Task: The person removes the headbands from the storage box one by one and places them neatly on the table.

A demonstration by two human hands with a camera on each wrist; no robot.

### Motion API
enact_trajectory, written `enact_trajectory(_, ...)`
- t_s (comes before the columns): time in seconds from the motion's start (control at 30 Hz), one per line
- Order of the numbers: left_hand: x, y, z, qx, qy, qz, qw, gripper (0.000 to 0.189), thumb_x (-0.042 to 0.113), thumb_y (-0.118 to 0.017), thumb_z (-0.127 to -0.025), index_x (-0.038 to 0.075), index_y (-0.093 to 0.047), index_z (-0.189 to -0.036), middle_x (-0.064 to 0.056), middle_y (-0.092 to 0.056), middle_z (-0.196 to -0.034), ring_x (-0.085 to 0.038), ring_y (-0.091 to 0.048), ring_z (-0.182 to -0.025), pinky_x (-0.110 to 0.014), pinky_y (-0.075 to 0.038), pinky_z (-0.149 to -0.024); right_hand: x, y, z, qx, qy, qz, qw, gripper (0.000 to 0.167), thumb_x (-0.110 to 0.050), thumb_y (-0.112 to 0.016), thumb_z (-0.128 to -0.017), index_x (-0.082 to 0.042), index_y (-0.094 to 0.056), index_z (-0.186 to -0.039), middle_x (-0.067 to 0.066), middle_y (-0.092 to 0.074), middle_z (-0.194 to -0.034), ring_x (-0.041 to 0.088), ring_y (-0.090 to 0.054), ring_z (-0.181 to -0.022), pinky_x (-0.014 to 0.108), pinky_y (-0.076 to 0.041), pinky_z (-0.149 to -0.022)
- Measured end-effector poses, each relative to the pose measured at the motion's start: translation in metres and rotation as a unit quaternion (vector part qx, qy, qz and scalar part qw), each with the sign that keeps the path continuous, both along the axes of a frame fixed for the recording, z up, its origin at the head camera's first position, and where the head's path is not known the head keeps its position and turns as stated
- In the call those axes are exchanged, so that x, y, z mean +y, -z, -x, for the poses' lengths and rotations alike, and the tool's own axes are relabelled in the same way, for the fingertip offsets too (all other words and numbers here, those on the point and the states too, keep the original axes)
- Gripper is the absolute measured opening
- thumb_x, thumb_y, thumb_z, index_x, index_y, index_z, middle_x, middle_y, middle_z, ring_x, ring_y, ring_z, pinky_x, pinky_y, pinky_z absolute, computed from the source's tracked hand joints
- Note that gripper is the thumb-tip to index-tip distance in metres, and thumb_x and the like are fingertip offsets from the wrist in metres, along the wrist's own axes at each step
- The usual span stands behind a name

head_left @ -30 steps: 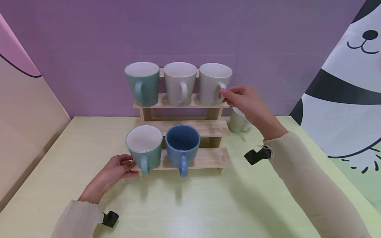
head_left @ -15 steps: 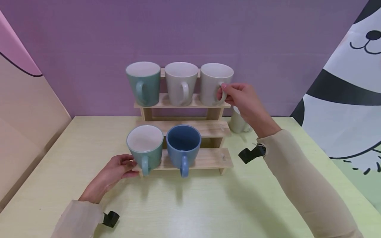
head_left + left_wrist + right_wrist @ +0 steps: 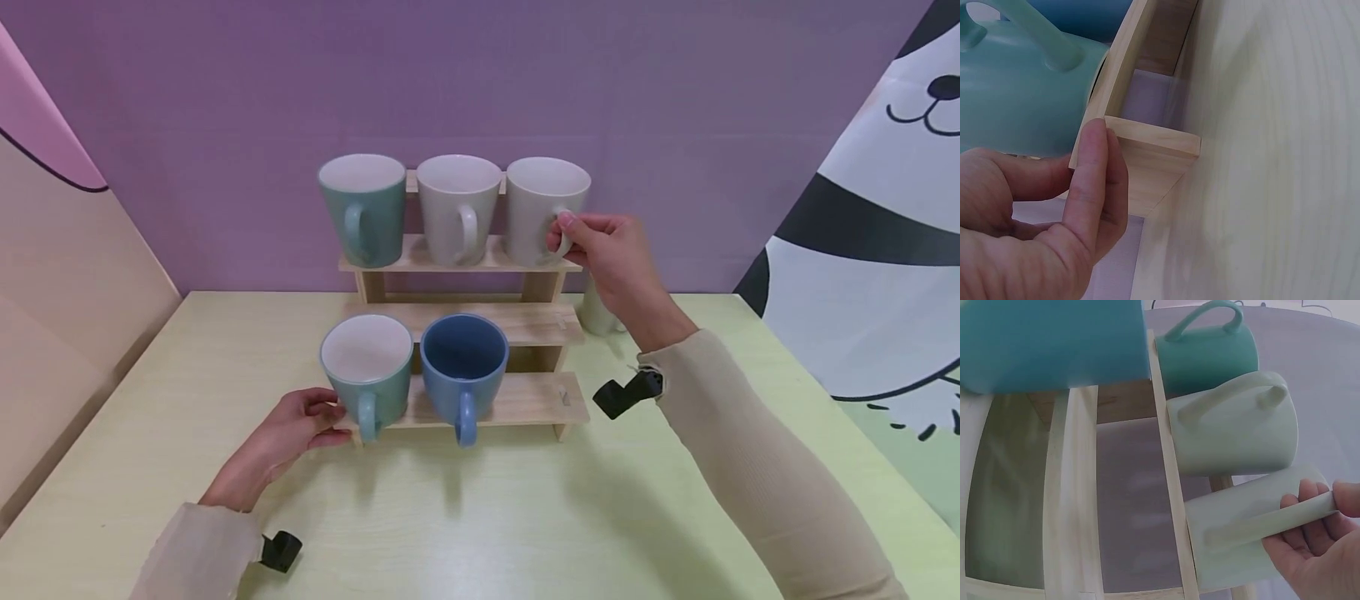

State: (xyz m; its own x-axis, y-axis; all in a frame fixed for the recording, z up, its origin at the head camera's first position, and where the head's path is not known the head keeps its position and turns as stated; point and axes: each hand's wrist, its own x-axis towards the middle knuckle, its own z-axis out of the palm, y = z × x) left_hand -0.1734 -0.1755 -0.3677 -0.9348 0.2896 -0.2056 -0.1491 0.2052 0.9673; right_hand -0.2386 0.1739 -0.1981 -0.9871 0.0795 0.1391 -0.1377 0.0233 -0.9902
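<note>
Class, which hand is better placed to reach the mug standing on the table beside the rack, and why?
Probably the right hand, once free: it pinches the handle of the top-right white mug, nearer the table mug. The left hand grips the rack at its opposite end.

Pale desk (image 3: 465,517): wooden rack (image 3: 536,323), cream mug (image 3: 596,315) beside it. Top tier: teal mug (image 3: 380,223), two white mugs (image 3: 444,225) (image 3: 528,225); bottom tier: light-green mug (image 3: 388,395), blue mug (image 3: 446,393).

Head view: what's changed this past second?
Wrist of the right hand swung leftward, hiding more of the pale mug on the table. No grip changed: it still pinches the handle of the top-right mug, the left hand the bottom shelf. Shelved mugs unmoved.
</note>
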Motion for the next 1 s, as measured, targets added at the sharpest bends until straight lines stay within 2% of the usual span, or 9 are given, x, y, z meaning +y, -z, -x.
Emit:
enact_trajectory(0.07,0.000,0.000,0.000,-0.001,-0.001,0.001,1.0000,0.039,0.001,-0.042,-0.099,-0.019,-0.030,-0.130,-0.013,-0.053,-0.102,-0.012,-0.064,-0.082,-0.025,-0.058,-0.079,0.000,0.001,-0.001,0.008,-0.003,0.009,0.9999,0.018,-0.016,-0.064,-0.090,-0.009,-0.075,-0.077,-0.001,-0.066,-0.068,0.012,-0.060,-0.075,0.016,-0.054,-0.077)
enact_trajectory(0.2,0.001,0.000,0.001,0.001,0.003,-0.001,1.0000,0.040,0.001,-0.042,-0.099,-0.019,-0.030,-0.131,-0.013,-0.053,-0.102,-0.012,-0.065,-0.082,-0.026,-0.059,-0.080,0.001,0.000,-0.003,0.019,-0.013,0.017,0.9996,0.019,-0.013,-0.064,-0.090,-0.011,-0.075,-0.075,-0.001,-0.067,-0.068,0.011,-0.062,-0.073,0.015,-0.054,-0.076)
enact_trajectory(0.33,0.001,0.000,0.002,0.000,0.004,-0.002,1.0000,0.040,0.001,-0.042,-0.099,-0.019,-0.030,-0.131,-0.013,-0.053,-0.102,-0.011,-0.065,-0.081,-0.025,-0.059,-0.079,0.005,-0.002,-0.005,0.029,-0.026,0.021,0.9990,0.022,-0.012,-0.062,-0.091,-0.013,-0.074,-0.072,-0.002,-0.066,-0.068,0.010,-0.061,-0.072,0.015,-0.053,-0.077)
enact_trajectory(0.6,0.001,0.001,0.002,0.005,0.005,-0.002,1.0000,0.042,0.000,-0.042,-0.098,-0.020,-0.029,-0.132,-0.012,-0.054,-0.100,-0.010,-0.065,-0.080,-0.024,-0.059,-0.078,0.013,-0.007,-0.008,0.051,-0.033,0.043,0.9972,0.024,-0.007,-0.062,-0.091,-0.012,-0.073,-0.069,-0.001,-0.066,-0.066,0.010,-0.062,-0.067,0.017,-0.054,-0.069)
enact_trajectory(1.0,-0.004,0.002,0.002,0.007,0.015,-0.003,0.9999,0.045,0.001,-0.042,-0.099,-0.021,-0.025,-0.135,-0.021,-0.054,-0.111,-0.010,-0.065,-0.084,-0.026,-0.058,-0.081,0.026,-0.011,-0.015,0.048,-0.011,0.064,0.9968,0.016,-0.009,-0.066,-0.087,-0.007,-0.075,-0.073,0.002,-0.067,-0.069,0.011,-0.064,-0.067,0.018,-0.057,-0.072)
